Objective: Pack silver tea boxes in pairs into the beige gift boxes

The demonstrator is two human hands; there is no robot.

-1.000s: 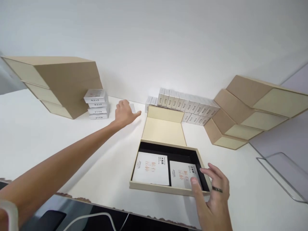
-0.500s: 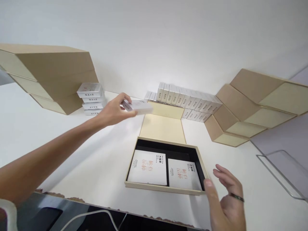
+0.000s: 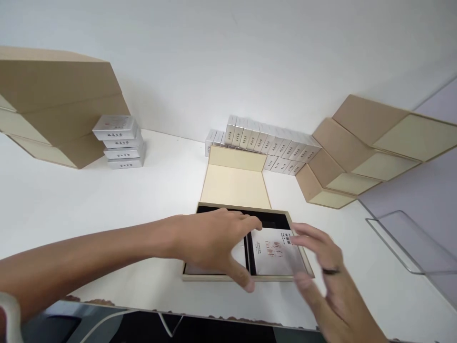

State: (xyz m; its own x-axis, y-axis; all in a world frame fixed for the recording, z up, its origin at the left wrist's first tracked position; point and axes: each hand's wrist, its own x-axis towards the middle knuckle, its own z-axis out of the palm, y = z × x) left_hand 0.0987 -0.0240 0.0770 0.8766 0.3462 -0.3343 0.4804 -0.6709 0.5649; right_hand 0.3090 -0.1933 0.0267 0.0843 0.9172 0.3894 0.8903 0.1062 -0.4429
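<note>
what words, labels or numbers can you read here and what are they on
"大": starts the dark heading on the white packet at right in the open box; the rest is blurred.
"稀有品种": seemingly, in orange on that packet; too soft to be sure.
Small silver boxes, back row and left stack: dark characters, too small to read.

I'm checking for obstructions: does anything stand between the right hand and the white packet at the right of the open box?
Nothing visible does. The right hand is at the right side of the open box and overlaps the white packet in view; contact is unclear. The left hand is at the packet's left, not between them.
</note>
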